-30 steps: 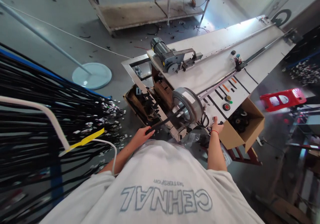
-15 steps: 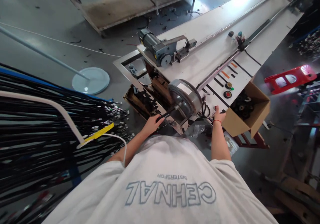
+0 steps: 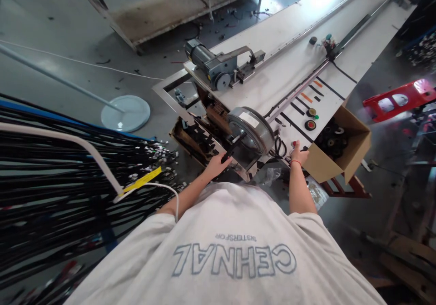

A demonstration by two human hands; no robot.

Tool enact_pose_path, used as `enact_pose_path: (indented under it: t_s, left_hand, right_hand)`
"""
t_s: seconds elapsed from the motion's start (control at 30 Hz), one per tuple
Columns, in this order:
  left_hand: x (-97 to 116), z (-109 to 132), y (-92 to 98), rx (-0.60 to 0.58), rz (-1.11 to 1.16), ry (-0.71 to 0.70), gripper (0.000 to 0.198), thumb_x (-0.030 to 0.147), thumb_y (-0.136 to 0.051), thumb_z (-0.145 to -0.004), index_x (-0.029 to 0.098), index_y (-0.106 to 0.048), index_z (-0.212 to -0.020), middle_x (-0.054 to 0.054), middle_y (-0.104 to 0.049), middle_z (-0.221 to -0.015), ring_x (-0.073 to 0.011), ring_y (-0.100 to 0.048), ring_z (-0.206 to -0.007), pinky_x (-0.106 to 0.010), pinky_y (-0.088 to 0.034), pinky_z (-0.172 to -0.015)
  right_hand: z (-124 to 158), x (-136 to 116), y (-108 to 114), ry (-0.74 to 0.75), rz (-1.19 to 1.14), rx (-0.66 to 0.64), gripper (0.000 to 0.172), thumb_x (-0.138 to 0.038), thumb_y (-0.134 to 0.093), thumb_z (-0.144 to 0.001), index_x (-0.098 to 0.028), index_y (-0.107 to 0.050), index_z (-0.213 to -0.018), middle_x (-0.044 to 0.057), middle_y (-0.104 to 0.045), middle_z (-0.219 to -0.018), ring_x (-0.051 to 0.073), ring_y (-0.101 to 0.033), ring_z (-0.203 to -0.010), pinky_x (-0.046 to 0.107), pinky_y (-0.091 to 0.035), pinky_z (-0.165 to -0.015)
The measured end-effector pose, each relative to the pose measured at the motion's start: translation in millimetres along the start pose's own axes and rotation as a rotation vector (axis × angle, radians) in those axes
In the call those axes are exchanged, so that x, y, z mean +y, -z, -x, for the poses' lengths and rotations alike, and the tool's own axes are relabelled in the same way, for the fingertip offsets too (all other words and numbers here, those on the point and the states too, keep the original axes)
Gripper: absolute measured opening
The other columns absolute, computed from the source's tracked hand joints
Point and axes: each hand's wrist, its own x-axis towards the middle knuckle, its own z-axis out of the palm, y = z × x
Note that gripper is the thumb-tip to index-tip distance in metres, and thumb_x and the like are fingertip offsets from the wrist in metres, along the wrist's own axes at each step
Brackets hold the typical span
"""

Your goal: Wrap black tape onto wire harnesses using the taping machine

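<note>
My left hand [image 3: 220, 163] is closed around a black handle [image 3: 225, 158] in front of a large round metal wheel [image 3: 251, 130] at the near end of the long white table [image 3: 254, 89]. My right hand [image 3: 299, 154] rests at the table's near right corner, beside a small red button [image 3: 294, 144] and close to the cardboard box. Its fingers show only in part, and whether it grips anything is unclear. Black cable loops [image 3: 279, 147] lie between the wheel and my right hand.
An open cardboard box [image 3: 323, 162] with black parts stands at the right. A motor [image 3: 200, 55] sits on the table's left side. Many black cables [image 3: 68, 159] hang at the left, near a stand's round base [image 3: 126, 113]. A red stool [image 3: 398, 99] is far right.
My left hand has moved slightly up and to the right with the handle. My right hand has stayed by the red button, and the view has shifted a little.
</note>
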Motion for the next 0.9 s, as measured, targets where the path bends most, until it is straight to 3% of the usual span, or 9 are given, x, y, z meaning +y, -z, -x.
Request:
enact_pose_path:
  t_s: [0.2, 0.37, 0.67, 0.9]
  left_hand:
    - [-60.1, 37.1, 2.8, -0.234, -0.157, 0.234, 0.03, 0.046, -0.057, -0.078, 0.017, -0.068, -0.077, -0.004, -0.067, -0.065, -0.0196, -0.06, -0.063, -0.026, -0.042, -0.06]
    - [-81.9, 72.6, 14.3, -0.094, -0.141, 0.237, 0.041, 0.05, -0.047, -0.081, 0.015, -0.069, -0.084, -0.006, -0.069, -0.072, -0.0206, -0.06, -0.067, -0.028, -0.043, -0.063]
    - [-56.6, 98.5, 39.6, 0.168, -0.087, 0.18, 0.039, 0.053, -0.046, -0.08, 0.019, -0.05, -0.06, 0.003, -0.046, -0.051, -0.0122, -0.041, -0.053, -0.024, -0.032, -0.052]
    - [-23.4, 81.8, 45.1, 0.195, -0.035, 0.109, 0.037, 0.05, -0.048, -0.08, 0.019, -0.049, -0.06, 0.004, -0.043, -0.051, -0.0107, -0.038, -0.051, -0.023, -0.03, -0.051]
  right_hand:
    - [0.4, 0.8, -0.3, -0.005, 0.018, 0.004, 0.076, -0.073, -0.059, -0.077, -0.012, -0.051, -0.121, 0.025, -0.062, -0.124, 0.036, -0.057, -0.123, 0.047, -0.043, -0.105]
    - [-1.4, 3.2, -2.1, -0.016, 0.012, 0.007, 0.072, -0.074, -0.051, -0.082, -0.013, -0.051, -0.12, 0.024, -0.062, -0.124, 0.035, -0.058, -0.121, 0.047, -0.045, -0.103]
    - [0.0, 1.5, -0.5, -0.002, -0.008, -0.002, 0.071, -0.068, -0.06, -0.08, -0.011, -0.052, -0.122, 0.025, -0.06, -0.126, 0.035, -0.055, -0.125, 0.046, -0.043, -0.106]
    - [-2.6, 2.1, -2.7, 0.0, -0.031, -0.005, 0.071, -0.067, -0.063, -0.079, -0.012, -0.052, -0.122, 0.024, -0.06, -0.127, 0.036, -0.055, -0.125, 0.048, -0.042, -0.106]
